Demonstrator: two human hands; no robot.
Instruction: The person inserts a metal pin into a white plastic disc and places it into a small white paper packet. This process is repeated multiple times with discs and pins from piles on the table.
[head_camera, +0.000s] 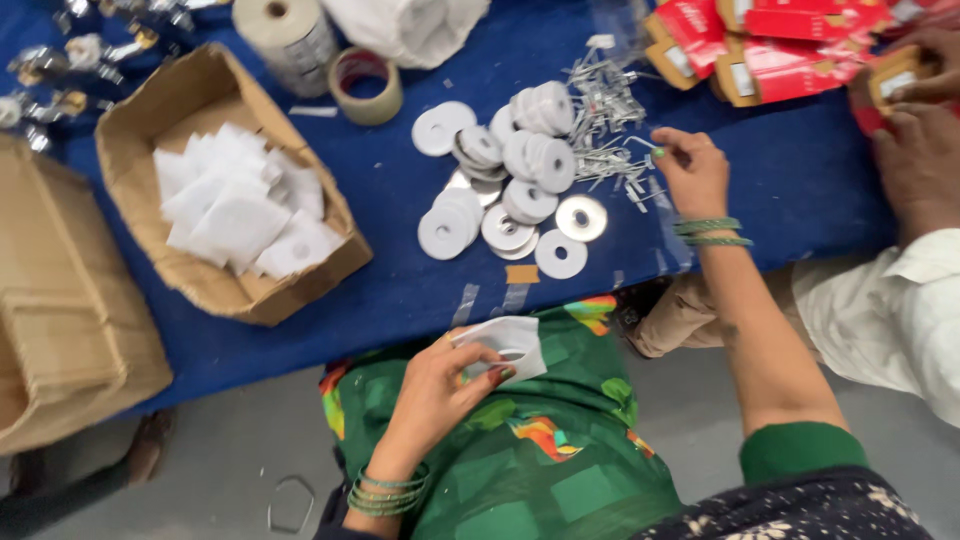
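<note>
My left hand (440, 385) holds a small white pouch (505, 342) over my lap, fingers pinching its open edge. My right hand (690, 170) reaches onto the blue table, fingertips closed on a small metal piece at the edge of a pile of metal screws and clips (605, 125). Beside that pile lies a heap of round white and silver discs (510, 185) with centre holes.
An open cardboard box (215, 290) filled with white pouches sits at left. A tape roll (366, 85) and a paper roll (285, 35) stand behind it. Another person's hands (915, 140) handle red packets (780, 45) at the far right. Flat cardboard (60, 320) lies at left.
</note>
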